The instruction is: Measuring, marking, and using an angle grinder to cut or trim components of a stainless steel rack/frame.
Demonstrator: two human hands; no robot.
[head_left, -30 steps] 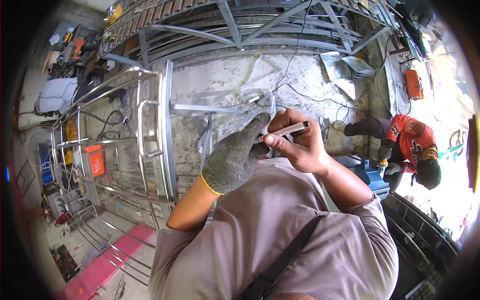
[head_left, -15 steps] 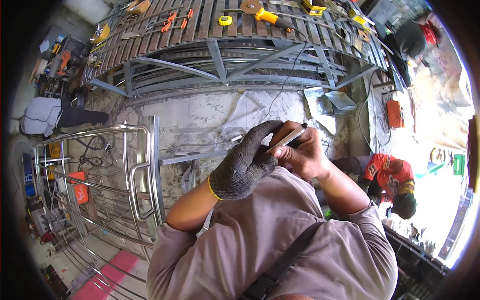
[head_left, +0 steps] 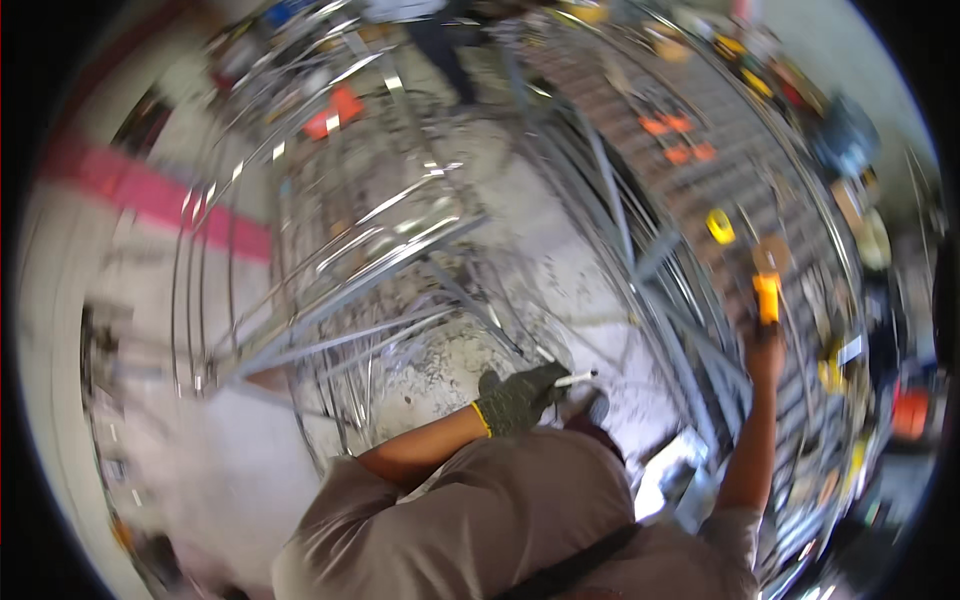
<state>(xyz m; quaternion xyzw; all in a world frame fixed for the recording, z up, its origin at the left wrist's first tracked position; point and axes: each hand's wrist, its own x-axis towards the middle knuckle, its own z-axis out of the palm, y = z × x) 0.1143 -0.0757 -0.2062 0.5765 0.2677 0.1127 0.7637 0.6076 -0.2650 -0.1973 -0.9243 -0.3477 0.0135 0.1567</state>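
Observation:
My left hand (head_left: 527, 397), in a dark knitted glove with a yellow cuff, is closed round a short, slim, pale piece (head_left: 576, 379). That piece has a dark tip and sticks out to the right of the fingers; its exact kind is unclear. Bare and stretched out over the slatted bench, my right hand (head_left: 765, 352) is closed on the dark rear end of an angle grinder (head_left: 767, 297). The grinder has a yellow-orange body and a brown disc (head_left: 771, 256) at its far end. Motion smears the finger detail. Beside the disc lies a yellow tape measure (head_left: 720, 226).
The slatted metal bench (head_left: 700, 290) runs along my right, with orange-handled clamps (head_left: 677, 138) on it. A shiny tubular metal frame (head_left: 350, 260) stands to the left. Another person (head_left: 440, 50) is at the far top. Bright sheet metal (head_left: 672, 470) lies below the bench.
My view has swung left, bringing the bench to my right side. My right hand has let go of the slim piece and reached onto the grinder. The left hand still holds the piece.

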